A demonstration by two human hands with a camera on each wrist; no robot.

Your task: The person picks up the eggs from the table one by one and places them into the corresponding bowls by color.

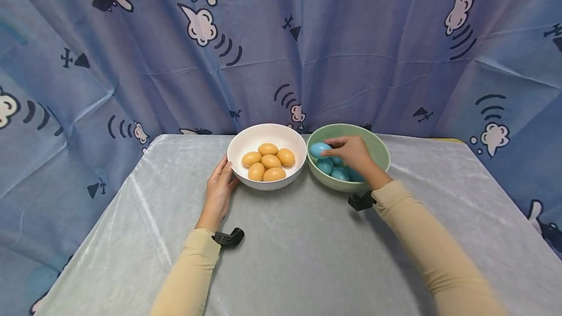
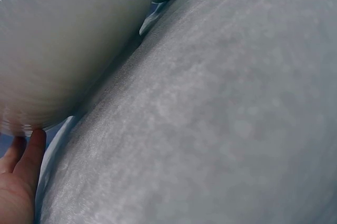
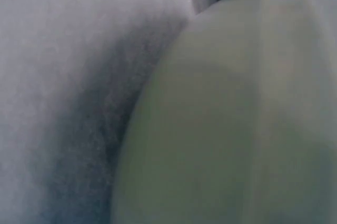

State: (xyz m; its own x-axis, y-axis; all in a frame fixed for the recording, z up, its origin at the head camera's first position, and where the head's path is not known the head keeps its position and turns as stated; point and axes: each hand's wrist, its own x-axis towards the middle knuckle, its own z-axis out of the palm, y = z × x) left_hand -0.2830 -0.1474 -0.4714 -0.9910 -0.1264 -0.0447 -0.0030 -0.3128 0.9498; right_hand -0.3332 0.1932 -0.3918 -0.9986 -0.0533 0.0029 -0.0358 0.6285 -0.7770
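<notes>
A white bowl point(image 1: 268, 185) with several orange-yellow eggs point(image 1: 270, 161) stands left of a green bowl point(image 1: 383, 152) holding several blue eggs point(image 1: 340, 174). My right hand point(image 1: 353, 151) reaches over the green bowl and pinches one blue egg point(image 1: 320, 150) between thumb and fingers, above the others. Against the left side of the white bowl rests my left hand point(image 1: 218, 190), its fingers stretched along the outer wall. The left wrist view shows those fingertips point(image 2: 36, 137) touching the bowl's outside. In the right wrist view the green bowl's wall point(image 3: 221, 129) hides the right hand.
Both bowls sit side by side near the back of a table with a grey cloth point(image 1: 298, 252). A blue patterned curtain point(image 1: 263, 62) hangs right behind. Each wrist wears a black camera, the left one point(image 1: 229, 238) close over the cloth.
</notes>
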